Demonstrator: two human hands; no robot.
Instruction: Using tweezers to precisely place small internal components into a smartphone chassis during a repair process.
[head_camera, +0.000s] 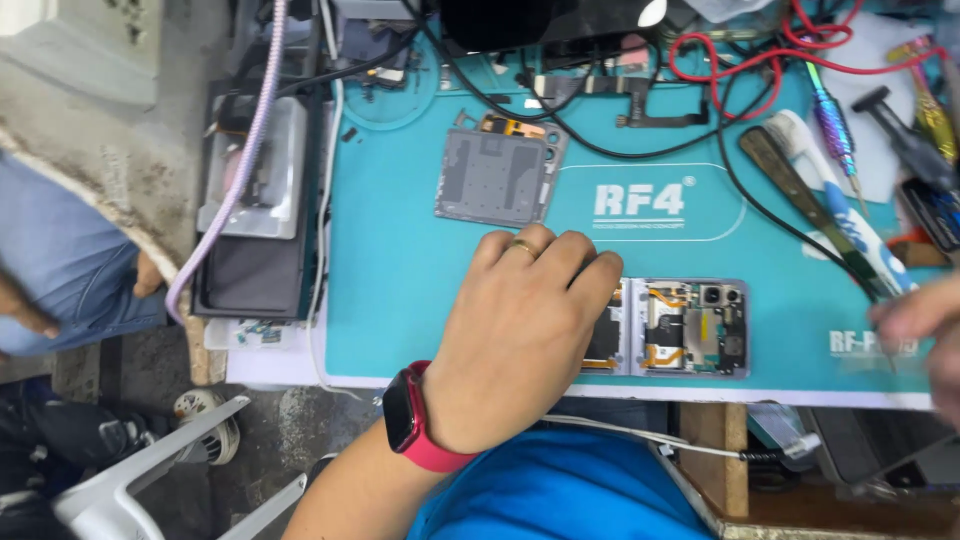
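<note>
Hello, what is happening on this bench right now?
A person works at a teal rubber repair mat. The left hand, with a gold ring and a red wrist watch, rests flat on one half of an opened foldable phone, whose circuit boards show. The right hand is blurred at the mat's right edge, near the tweezers. A removed grey back cover lies above.

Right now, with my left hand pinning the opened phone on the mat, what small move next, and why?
Probably bring the right hand in over the phone. The left hand already covers and steadies its left half, leaving the exposed boards on the right half free, while the right hand is blurred at the mat edge, beside the tweezers.
</note>
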